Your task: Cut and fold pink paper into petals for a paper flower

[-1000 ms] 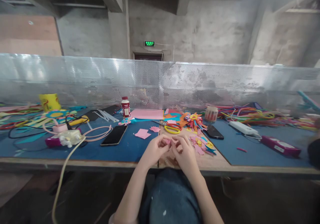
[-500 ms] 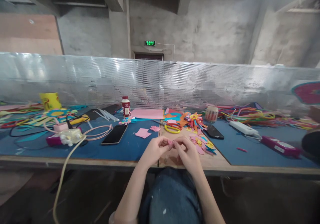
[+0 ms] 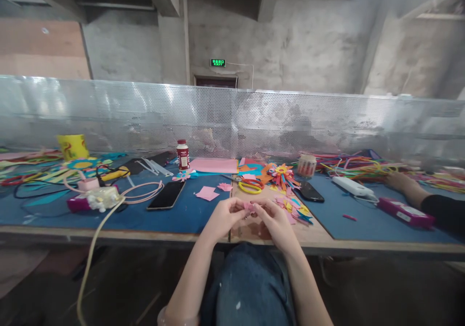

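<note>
Between the fingertips of both hands is a small piece of pink paper (image 3: 249, 207), partly covered by the fingers. My left hand (image 3: 230, 215) pinches it from the left, and my right hand (image 3: 271, 218) from the right. Just beyond them lie yellow-handled scissors (image 3: 250, 186). A pink paper flower (image 3: 225, 187) and pink paper squares (image 3: 207, 193) rest on the blue mat to the left. Colored paper scraps (image 3: 296, 209) lie beside my right hand, with a bright paper flower bundle (image 3: 281, 176) behind them.
A black phone (image 3: 167, 195) and a red bottle (image 3: 183, 154) stand left of center; another phone (image 3: 309, 192) is at right. A co-worker's hand (image 3: 401, 183) touches colored strips (image 3: 366, 163). A cable (image 3: 95, 239) hangs over the table edge. A perforated metal screen (image 3: 152, 117) closes the back.
The pink paper shows more between my fingertips, and my right hand's fingers have shifted slightly. At right, a co-worker's arm has reached in to the strips, and a pink-and-teal shape has left view.
</note>
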Available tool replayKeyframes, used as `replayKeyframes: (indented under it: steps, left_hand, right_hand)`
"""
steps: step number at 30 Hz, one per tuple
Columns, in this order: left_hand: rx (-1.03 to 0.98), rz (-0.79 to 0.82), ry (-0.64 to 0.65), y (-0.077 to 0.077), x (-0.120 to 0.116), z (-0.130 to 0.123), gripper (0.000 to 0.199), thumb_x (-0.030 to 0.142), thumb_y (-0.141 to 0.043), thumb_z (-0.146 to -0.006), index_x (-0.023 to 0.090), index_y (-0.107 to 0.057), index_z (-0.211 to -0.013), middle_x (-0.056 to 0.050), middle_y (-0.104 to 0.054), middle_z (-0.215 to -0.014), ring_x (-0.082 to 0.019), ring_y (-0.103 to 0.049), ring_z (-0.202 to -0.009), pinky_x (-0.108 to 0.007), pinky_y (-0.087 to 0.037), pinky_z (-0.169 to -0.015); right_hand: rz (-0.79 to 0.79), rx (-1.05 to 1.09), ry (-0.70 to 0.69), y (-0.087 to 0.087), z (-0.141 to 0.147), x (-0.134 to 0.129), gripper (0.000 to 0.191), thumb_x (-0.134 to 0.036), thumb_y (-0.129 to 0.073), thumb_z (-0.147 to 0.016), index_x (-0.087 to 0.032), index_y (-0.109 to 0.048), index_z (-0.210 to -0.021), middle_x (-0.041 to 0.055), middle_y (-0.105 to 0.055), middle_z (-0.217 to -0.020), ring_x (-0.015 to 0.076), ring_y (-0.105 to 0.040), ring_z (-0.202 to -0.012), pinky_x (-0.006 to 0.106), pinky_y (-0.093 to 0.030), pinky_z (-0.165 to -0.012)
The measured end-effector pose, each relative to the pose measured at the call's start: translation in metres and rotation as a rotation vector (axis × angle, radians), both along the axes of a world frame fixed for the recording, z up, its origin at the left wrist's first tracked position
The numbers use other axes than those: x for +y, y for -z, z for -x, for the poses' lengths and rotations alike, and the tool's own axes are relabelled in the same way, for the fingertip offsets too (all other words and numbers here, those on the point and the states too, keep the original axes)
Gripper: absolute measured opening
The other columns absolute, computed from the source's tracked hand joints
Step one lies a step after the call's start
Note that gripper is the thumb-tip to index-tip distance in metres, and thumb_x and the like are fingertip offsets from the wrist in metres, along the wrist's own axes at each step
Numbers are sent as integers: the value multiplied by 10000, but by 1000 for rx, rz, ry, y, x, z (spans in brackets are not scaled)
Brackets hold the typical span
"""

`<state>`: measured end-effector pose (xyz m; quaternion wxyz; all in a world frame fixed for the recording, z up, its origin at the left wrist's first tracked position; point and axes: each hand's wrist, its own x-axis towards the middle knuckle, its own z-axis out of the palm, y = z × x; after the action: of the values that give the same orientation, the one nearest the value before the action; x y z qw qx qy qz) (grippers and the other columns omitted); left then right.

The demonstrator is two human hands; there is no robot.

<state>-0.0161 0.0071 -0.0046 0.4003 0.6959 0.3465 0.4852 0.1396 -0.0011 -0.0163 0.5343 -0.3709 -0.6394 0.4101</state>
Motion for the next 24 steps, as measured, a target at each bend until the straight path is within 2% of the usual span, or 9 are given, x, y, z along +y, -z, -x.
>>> replayKeyframes:
  steps: [6, 9, 13, 16, 19, 24]
  left_hand:
    - [-4, 0, -3, 2, 2, 0, 213, 315, -634, -701, 127, -603, -796, -45, -637, -781, -165, -591, -755, -269, -452, -716]
    - [-55, -24, -37, 2, 2, -1, 218, 333, -615, -718, 132, -588, -798, -43, -633, -790, -158, -584, -754, -263, -446, -712]
    - [-125, -40, -137, 3, 5, -2, 233, 339, -612, -717, 138, -548, -815, -19, -607, -717, -137, -565, -684, -239, -427, -645]
    - [-126, -68, -172, 5, 8, -1, 217, 312, -611, -715, 143, -530, -826, 7, -574, -645, -123, -541, -627, -224, -404, -604]
    - [-122, -86, -190, 6, 9, 0, 206, 289, -604, -718, 148, -524, -845, 18, -555, -617, -120, -528, -609, -222, -394, -597]
    - [-96, -106, -203, 6, 8, 0, 183, 288, -586, -728, 156, -518, -835, 23, -541, -606, -117, -514, -592, -218, -381, -577]
  right_hand:
    - [-150, -72, 102, 2, 0, 5, 298, -441, -522, -789, -153, -589, -753, 2, -559, -637, 88, -466, -467, 203, -365, -429]
    - [-256, -127, 221, 3, 4, 8, 254, -402, -507, -809, -160, -584, -810, 25, -571, -704, 119, -503, -555, 225, -393, -471]
    - [-649, -334, 446, 0, 12, 14, 152, -291, -515, -821, -170, -588, -878, 76, -561, -870, 173, -527, -763, 293, -445, -640]
    - [-897, -574, 489, -6, 14, 19, 113, -234, -513, -826, -187, -612, -851, 75, -565, -844, 200, -507, -841, 339, -420, -734]
    - [-978, -676, 511, -12, 13, 24, 96, -216, -523, -821, -185, -614, -816, 77, -564, -830, 201, -499, -823, 336, -407, -713]
    - [-1018, -688, 532, -11, 13, 29, 97, -191, -514, -820, -184, -606, -791, 75, -559, -813, 198, -491, -800, 333, -389, -690]
